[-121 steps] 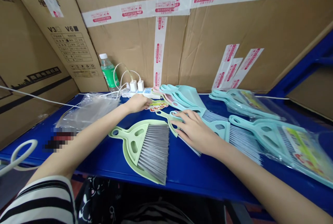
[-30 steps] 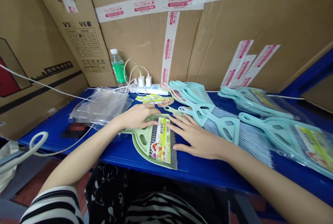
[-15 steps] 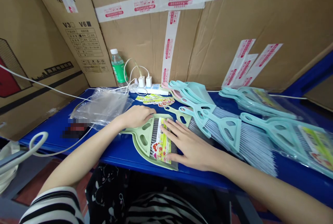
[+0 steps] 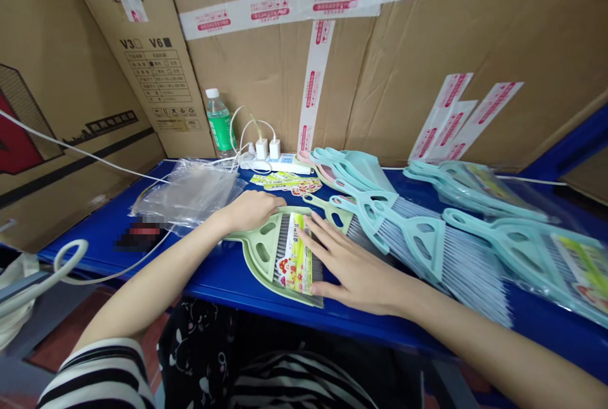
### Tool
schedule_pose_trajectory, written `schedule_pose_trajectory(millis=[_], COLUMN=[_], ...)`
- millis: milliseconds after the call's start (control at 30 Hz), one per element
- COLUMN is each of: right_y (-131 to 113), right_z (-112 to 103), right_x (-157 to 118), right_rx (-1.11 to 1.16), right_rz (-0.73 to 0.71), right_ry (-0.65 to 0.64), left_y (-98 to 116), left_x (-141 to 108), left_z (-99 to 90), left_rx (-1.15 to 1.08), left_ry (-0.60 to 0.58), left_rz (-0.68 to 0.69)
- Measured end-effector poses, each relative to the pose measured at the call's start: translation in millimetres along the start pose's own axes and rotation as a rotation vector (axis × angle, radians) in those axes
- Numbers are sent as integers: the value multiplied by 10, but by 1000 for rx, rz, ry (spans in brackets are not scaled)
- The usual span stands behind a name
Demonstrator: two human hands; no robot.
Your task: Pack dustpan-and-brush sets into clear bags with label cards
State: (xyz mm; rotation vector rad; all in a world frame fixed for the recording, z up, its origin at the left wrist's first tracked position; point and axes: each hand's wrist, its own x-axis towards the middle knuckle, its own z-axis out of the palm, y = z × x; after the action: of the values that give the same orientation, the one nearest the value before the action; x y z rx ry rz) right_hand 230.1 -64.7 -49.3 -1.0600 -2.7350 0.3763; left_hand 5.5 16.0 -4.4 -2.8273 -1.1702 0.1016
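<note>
A pale green dustpan lies on the blue table with a matching hand brush nested in it. Over the grey bristles lies a printed label card, yellow and white with a cartoon figure. My left hand is closed at the dustpan's far side near the handle, fingers curled over the edge; its fingertips are partly hidden. My right hand has its fingers spread, with the fingertips on the card's right side and the bristles. Another green hand brush lies just beyond that hand.
Turquoise brushes and dustpans lie to the right, alongside bagged sets. Clear plastic bags lie at left. Loose label cards, a power strip with cables and a bottle stand before the cardboard wall.
My right hand has shifted very slightly right across the card. My left hand keeps its place at the dustpan. The whole view has moved a little.
</note>
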Motion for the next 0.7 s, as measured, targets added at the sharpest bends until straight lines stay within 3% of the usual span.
schedule_pose_trajectory(millis=[500, 700], right_y=[-32, 16], right_z=[-11, -38], right_x=[32, -17], right_rx=[-49, -7], right_rz=[46, 32], right_ry=[-100, -51], left_y=[2, -78], left_x=[18, 36], left_z=[14, 34], left_rx=[-76, -177], left_ry=[-16, -26], left_rz=[3, 51])
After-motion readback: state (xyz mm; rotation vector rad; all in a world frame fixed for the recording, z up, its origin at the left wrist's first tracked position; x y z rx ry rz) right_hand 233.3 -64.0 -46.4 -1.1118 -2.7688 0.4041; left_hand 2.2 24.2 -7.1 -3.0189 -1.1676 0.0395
